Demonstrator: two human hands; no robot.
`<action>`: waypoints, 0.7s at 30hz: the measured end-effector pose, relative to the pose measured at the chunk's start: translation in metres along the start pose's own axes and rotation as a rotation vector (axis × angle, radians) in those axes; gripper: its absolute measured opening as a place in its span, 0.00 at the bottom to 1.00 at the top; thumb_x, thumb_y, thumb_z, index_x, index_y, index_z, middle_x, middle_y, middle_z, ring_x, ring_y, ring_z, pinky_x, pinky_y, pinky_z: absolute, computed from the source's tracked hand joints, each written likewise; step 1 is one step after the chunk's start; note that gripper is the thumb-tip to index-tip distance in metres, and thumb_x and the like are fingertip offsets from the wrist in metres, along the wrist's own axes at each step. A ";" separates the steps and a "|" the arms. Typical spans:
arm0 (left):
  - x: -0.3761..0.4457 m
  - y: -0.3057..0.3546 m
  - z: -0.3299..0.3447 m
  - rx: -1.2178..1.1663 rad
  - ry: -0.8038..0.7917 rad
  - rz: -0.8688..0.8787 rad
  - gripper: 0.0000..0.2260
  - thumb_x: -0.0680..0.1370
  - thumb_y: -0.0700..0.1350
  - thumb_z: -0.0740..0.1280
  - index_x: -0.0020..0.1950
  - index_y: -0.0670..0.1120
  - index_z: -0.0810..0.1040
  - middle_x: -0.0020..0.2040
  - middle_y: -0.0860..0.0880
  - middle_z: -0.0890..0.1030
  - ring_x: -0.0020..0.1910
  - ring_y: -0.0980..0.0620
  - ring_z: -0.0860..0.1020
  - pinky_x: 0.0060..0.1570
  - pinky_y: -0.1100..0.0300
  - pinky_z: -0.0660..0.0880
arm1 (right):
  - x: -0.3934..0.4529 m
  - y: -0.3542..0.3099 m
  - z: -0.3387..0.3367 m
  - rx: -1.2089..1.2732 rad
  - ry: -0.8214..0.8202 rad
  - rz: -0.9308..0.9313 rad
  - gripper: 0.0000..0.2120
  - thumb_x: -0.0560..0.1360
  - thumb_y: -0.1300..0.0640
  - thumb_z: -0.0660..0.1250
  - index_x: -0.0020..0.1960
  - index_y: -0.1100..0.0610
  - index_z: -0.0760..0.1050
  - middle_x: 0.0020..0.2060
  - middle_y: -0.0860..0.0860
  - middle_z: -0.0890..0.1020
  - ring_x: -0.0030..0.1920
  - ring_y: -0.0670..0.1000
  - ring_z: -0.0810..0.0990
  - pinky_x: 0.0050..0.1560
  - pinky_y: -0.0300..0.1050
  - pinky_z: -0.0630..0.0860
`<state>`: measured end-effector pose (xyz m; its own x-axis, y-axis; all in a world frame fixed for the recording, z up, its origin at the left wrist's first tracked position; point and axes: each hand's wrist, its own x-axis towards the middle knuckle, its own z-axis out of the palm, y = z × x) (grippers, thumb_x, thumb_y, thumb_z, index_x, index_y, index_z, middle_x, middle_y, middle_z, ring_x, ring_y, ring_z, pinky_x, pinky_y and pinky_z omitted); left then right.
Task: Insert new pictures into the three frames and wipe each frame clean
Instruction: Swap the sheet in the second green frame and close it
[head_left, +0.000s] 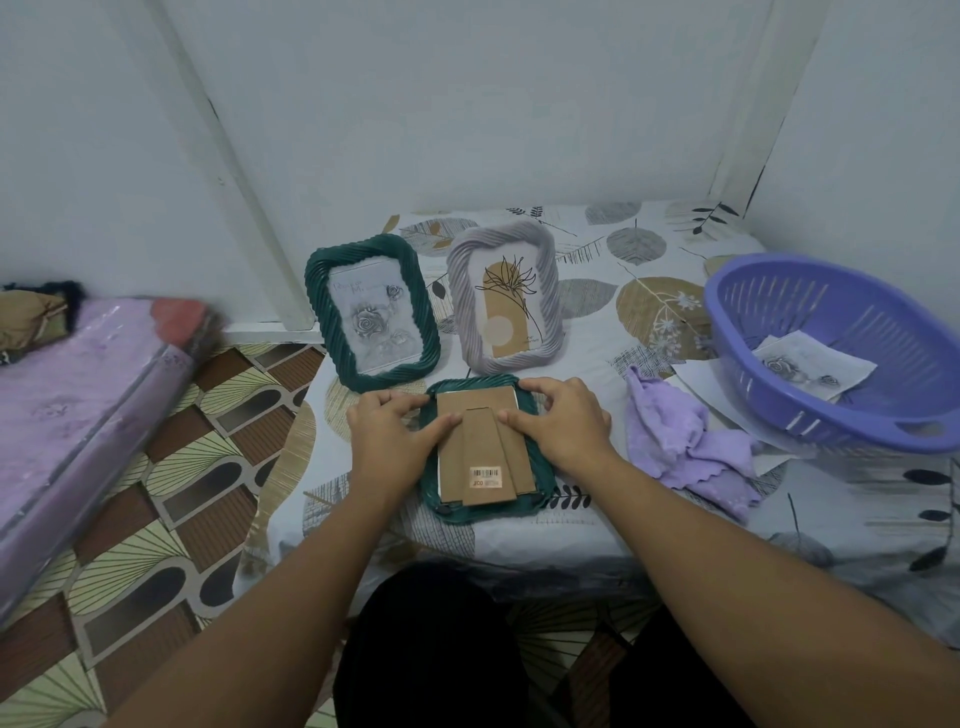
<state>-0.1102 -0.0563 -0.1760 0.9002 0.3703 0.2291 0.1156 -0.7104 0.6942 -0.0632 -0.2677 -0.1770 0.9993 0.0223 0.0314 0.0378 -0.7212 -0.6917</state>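
A dark green frame (540, 500) lies face down on the table, its brown cardboard back (485, 452) with a barcode sticker facing up. My left hand (387, 431) rests on the frame's left edge, thumb pressing the cardboard. My right hand (563, 418) lies on the right edge, thumb on the cardboard too. Behind stand a green frame with a rose drawing (371, 312) and a lilac-grey frame with a flower print (504, 299). A purple cloth (685, 441) lies crumpled to the right.
A purple plastic basket (779, 374) at the right holds a rose picture (813, 366) and sits on paper sheets. The table wears a leaf-patterned cover (649, 301). A wrapped pink mattress (78, 410) lies on the patterned floor at the left.
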 end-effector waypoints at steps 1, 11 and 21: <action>0.000 0.000 0.000 -0.003 -0.003 -0.003 0.26 0.69 0.61 0.78 0.62 0.49 0.84 0.56 0.50 0.71 0.63 0.49 0.66 0.60 0.61 0.62 | 0.000 0.000 0.000 0.000 0.000 -0.002 0.28 0.69 0.33 0.74 0.67 0.41 0.78 0.55 0.50 0.77 0.59 0.54 0.77 0.61 0.52 0.72; 0.002 -0.003 0.001 0.000 -0.013 -0.008 0.25 0.69 0.62 0.78 0.61 0.50 0.84 0.57 0.50 0.72 0.64 0.48 0.66 0.61 0.60 0.62 | 0.000 -0.001 -0.001 -0.021 -0.007 -0.004 0.29 0.69 0.33 0.73 0.67 0.41 0.78 0.57 0.51 0.77 0.61 0.54 0.77 0.60 0.51 0.72; 0.000 -0.003 0.003 0.043 0.042 0.016 0.25 0.68 0.64 0.77 0.61 0.53 0.82 0.56 0.51 0.68 0.64 0.46 0.65 0.66 0.52 0.67 | 0.000 0.000 -0.001 -0.020 -0.013 -0.004 0.29 0.70 0.32 0.73 0.67 0.41 0.78 0.57 0.50 0.77 0.61 0.54 0.77 0.61 0.51 0.72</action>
<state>-0.1097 -0.0558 -0.1805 0.8836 0.3831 0.2691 0.1204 -0.7414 0.6602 -0.0634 -0.2681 -0.1759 0.9991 0.0341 0.0242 0.0415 -0.7347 -0.6771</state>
